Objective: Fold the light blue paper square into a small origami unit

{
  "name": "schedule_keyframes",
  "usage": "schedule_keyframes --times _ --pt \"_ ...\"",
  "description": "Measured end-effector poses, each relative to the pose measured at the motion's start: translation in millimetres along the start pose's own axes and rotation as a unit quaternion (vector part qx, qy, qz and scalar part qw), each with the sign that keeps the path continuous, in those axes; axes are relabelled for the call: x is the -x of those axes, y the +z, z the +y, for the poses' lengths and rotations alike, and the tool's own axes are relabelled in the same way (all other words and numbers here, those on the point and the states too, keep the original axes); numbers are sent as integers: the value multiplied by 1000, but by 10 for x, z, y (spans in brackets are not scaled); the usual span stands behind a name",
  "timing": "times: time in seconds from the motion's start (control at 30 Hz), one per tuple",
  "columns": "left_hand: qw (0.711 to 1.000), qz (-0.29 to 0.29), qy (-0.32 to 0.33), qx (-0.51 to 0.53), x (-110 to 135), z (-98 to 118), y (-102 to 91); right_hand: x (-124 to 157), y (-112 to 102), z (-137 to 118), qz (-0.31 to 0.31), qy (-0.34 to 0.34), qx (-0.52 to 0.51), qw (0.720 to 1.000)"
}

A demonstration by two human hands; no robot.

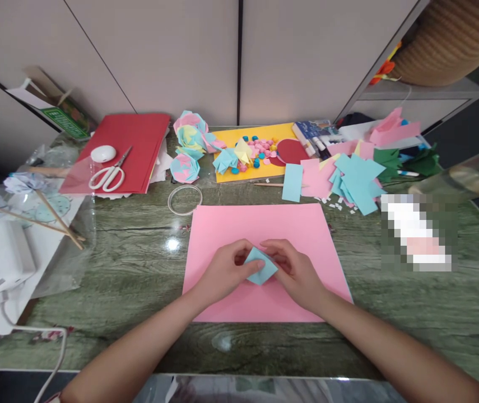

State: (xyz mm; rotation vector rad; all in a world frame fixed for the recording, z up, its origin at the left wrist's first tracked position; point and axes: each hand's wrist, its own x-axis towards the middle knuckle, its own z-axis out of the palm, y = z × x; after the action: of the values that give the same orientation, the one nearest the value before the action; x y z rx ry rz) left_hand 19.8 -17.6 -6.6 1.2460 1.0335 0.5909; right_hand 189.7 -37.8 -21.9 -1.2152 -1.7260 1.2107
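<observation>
Head view: you are pinching a small blue folded paper (260, 266) between your left hand (225, 273) and right hand (296, 272), fingers closed on it, over the pink sheet (264, 226).

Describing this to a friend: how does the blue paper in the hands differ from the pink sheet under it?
The blue paper is small; the pink sheet is far larger. The blue paper is folded; the pink sheet lies flat on the table. The left hand and right hand pinch the blue paper; the pink sheet lies loose beneath. Both are plain coloured paper.
</observation>
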Motion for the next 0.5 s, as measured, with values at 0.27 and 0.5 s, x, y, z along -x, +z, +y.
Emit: schedule_keyframes --times 0.27,0.5 --pt "1000 25 3 17 -27 -40 -59 4 -22 32 25 -130 115 985" --pt "999 19 9 35 -22 24 -73 -9 -37 -6 34 -77 100 991"
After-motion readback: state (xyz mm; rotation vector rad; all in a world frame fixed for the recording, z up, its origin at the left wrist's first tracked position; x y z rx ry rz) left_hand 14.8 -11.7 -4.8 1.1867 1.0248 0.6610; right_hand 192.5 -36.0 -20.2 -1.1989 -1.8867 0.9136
